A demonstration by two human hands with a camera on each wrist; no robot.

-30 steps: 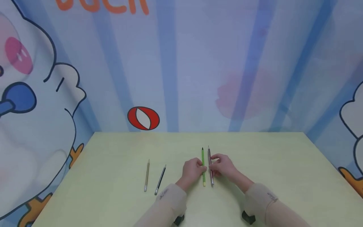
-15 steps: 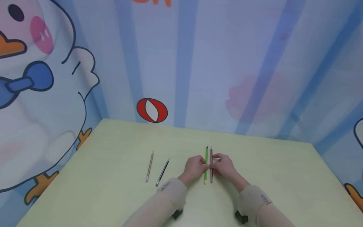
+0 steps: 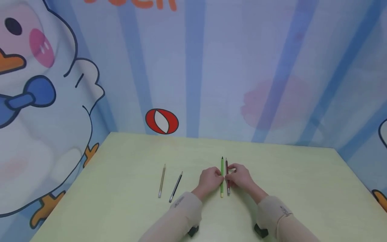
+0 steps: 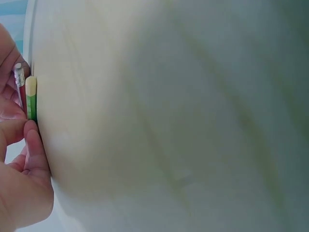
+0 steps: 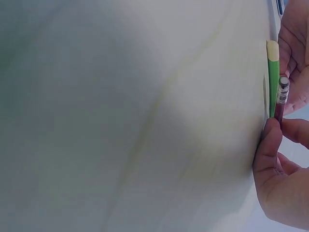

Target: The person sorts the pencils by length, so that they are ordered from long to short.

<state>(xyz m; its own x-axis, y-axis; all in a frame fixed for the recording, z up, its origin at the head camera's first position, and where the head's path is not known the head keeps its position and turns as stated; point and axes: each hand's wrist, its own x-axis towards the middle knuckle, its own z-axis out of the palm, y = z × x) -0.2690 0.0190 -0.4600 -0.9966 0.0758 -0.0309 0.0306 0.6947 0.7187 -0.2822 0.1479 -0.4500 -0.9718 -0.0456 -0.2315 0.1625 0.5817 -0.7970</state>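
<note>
In the head view, my left hand (image 3: 210, 179) pinches a green pencil (image 3: 222, 164) between thumb and fingers. Its dark tip points away from me and its pale yellow end toward me. Just to the right, my right hand (image 3: 242, 177) pinches a dark red pencil (image 3: 227, 163) with a metal ferrule and eraser at the near end. The two pencils stand side by side with a narrow gap, the red one slightly slanted. In the right wrist view, the green pencil's pale end (image 5: 273, 50) reaches past the red pencil's eraser (image 5: 284, 82). The thumbs nearly meet in the head view.
Left of my hands, a gold pencil (image 3: 162, 181) and a black pencil (image 3: 176, 187) with an eraser end lie apart on the pale yellow table (image 3: 127, 201). A blue striped backdrop (image 3: 223, 67) with a cartoon duck (image 3: 60, 134) rises behind the table's far edge.
The green and dark red pencils have come a little closer together at their tips, and my hands with them. The head view has shifted and tilted slightly. The other two pencils stay put.
</note>
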